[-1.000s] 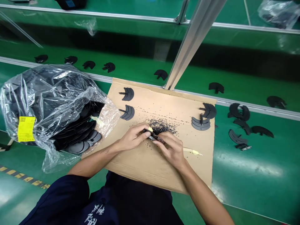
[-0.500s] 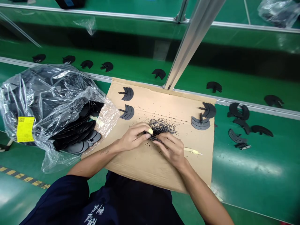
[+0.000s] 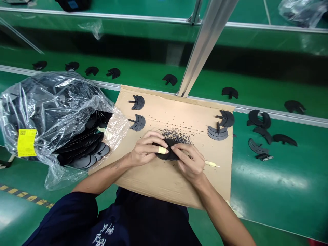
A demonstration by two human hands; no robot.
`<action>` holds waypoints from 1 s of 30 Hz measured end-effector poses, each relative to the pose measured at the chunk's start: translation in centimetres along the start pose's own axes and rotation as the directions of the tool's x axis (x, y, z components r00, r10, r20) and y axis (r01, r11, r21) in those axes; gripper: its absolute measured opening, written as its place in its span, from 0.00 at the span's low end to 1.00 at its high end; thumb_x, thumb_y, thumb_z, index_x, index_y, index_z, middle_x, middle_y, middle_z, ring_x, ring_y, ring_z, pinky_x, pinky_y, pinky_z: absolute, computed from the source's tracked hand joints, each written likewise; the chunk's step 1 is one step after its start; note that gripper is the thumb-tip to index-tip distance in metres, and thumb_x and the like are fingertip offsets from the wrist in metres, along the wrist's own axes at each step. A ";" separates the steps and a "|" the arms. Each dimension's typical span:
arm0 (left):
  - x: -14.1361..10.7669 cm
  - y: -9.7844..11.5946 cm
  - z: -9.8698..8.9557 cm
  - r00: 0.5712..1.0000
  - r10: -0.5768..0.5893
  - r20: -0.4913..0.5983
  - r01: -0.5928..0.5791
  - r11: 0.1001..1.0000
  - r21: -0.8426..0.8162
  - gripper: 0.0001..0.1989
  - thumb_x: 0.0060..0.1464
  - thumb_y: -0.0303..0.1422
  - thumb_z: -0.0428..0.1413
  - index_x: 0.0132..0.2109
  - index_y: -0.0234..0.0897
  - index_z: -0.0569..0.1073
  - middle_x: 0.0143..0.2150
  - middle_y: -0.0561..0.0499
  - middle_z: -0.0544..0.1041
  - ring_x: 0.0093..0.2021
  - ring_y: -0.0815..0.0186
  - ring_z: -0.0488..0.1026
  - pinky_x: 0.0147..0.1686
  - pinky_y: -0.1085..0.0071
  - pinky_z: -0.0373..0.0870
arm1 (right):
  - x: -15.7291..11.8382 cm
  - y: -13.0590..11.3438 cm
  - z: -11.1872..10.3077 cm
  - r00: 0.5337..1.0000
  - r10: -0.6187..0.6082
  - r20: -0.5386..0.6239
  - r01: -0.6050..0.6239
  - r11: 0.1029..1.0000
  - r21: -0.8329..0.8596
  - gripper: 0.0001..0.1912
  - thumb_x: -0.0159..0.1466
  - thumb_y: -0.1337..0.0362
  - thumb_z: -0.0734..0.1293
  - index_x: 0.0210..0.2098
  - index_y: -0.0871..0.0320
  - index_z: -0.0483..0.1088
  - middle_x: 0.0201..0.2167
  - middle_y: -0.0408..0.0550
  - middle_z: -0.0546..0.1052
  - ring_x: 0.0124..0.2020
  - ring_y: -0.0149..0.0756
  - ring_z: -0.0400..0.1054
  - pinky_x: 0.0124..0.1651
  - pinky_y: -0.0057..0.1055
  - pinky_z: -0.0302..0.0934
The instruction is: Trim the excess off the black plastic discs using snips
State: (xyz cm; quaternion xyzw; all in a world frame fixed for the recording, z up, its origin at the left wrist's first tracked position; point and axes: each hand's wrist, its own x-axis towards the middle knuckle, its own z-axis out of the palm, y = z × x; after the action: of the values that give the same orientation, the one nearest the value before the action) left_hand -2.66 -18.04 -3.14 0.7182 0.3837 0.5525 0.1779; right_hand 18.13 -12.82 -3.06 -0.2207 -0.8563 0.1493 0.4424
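Note:
A thin, dark, rounded plastic plate (image 3: 167,156) is held between my two hands above the cardboard sheet (image 3: 164,181). My left hand (image 3: 145,149) grips its left side, with yellow tape (image 3: 162,150) wrapped round one finger. On the right side, the fingertips of my right hand (image 3: 191,161) press on the plate's face. A slim pen-like tool (image 3: 212,164) with yellow tape pokes out beyond my right hand; whether that hand holds it I cannot tell. Tiny black pieces (image 3: 176,135) lie scattered just behind the plate.
A clear plastic bag (image 3: 51,102) of black plates spills onto the cardboard's left. Fan-shaped black parts (image 3: 138,102) lie at the sheet's left and right, with more parts (image 3: 258,145) on the green bench. A metal post (image 3: 202,51) rises behind the cardboard.
The plate, seen nearly edge-on before, now shows its broad face. My left fingers have shifted over it and my right fingertips press on top. The view has moved slightly.

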 end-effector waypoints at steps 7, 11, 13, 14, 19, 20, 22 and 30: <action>0.2 0.5 -0.2 1.000 -0.008 -0.007 0.008 1.000 0.000 0.17 0.61 0.19 0.53 0.47 0.42 0.80 0.44 0.47 0.80 0.47 0.62 0.76 0.46 0.58 0.77 | 0.0 -0.2 0.0 1.000 0.001 -0.002 -0.001 1.000 -0.014 0.23 0.65 0.78 0.63 0.55 0.53 0.73 0.40 0.51 0.81 0.39 0.37 0.76 0.38 0.34 0.73; 0.2 0.6 -0.1 0.998 -0.009 0.061 0.006 0.999 0.044 0.17 0.61 0.20 0.52 0.51 0.40 0.78 0.47 0.44 0.79 0.50 0.60 0.75 0.49 0.53 0.76 | -0.1 -0.2 0.2 1.000 0.011 -0.012 -0.011 1.000 -0.016 0.21 0.65 0.78 0.64 0.52 0.54 0.74 0.40 0.52 0.81 0.39 0.37 0.76 0.39 0.34 0.73; 0.1 0.6 -0.1 0.998 -0.007 0.068 0.003 0.998 0.066 0.16 0.61 0.21 0.53 0.51 0.39 0.78 0.47 0.44 0.79 0.50 0.59 0.75 0.49 0.53 0.76 | -0.1 -0.1 0.2 1.000 0.026 -0.012 -0.026 1.000 -0.011 0.20 0.65 0.77 0.64 0.52 0.54 0.74 0.40 0.52 0.81 0.39 0.37 0.75 0.38 0.34 0.73; 0.1 0.5 -0.1 0.998 -0.004 0.065 -0.001 0.998 0.070 0.15 0.61 0.22 0.53 0.51 0.39 0.78 0.46 0.45 0.79 0.50 0.59 0.76 0.49 0.53 0.76 | -0.1 -0.1 0.2 0.999 0.033 -0.010 -0.033 0.999 -0.007 0.20 0.65 0.77 0.64 0.53 0.54 0.74 0.41 0.52 0.81 0.39 0.37 0.76 0.38 0.35 0.73; 0.1 0.5 0.0 0.997 -0.010 0.073 0.007 0.999 0.042 0.14 0.61 0.23 0.54 0.50 0.39 0.77 0.45 0.45 0.80 0.49 0.59 0.76 0.49 0.53 0.77 | -0.1 0.0 0.1 0.999 0.051 -0.007 -0.050 0.998 0.023 0.23 0.65 0.76 0.63 0.55 0.51 0.74 0.41 0.52 0.81 0.39 0.39 0.76 0.37 0.37 0.73; 0.1 0.5 -0.1 0.997 -0.012 0.079 0.009 0.999 0.037 0.13 0.61 0.23 0.54 0.50 0.39 0.77 0.45 0.45 0.80 0.49 0.59 0.76 0.49 0.53 0.77 | -0.2 0.0 0.1 0.998 0.062 -0.005 -0.062 0.998 0.032 0.23 0.65 0.76 0.63 0.55 0.51 0.74 0.41 0.52 0.81 0.38 0.39 0.76 0.37 0.37 0.73; 0.1 0.4 0.0 0.996 -0.015 0.090 0.012 1.000 0.027 0.11 0.61 0.26 0.57 0.50 0.38 0.77 0.45 0.44 0.80 0.49 0.59 0.76 0.48 0.53 0.77 | -0.3 -0.1 0.2 0.995 0.104 0.001 -0.104 0.992 0.066 0.24 0.64 0.76 0.63 0.55 0.50 0.74 0.41 0.52 0.81 0.39 0.39 0.76 0.37 0.37 0.74; -0.4 -0.1 -0.1 0.990 -0.120 0.069 0.117 0.992 0.052 0.16 0.59 0.31 0.62 0.54 0.36 0.75 0.41 0.44 0.82 0.42 0.62 0.79 0.43 0.62 0.79 | 0.3 -0.4 0.5 0.949 0.302 0.089 -0.315 0.895 0.317 0.13 0.65 0.72 0.68 0.47 0.55 0.78 0.36 0.49 0.78 0.34 0.34 0.73 0.35 0.32 0.70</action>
State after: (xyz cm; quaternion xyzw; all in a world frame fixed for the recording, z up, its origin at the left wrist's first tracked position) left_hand -2.80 -18.30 -3.42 0.7176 0.4322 0.5055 0.2067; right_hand 17.51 -13.08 -2.94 -0.2743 -0.7820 0.3615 0.4272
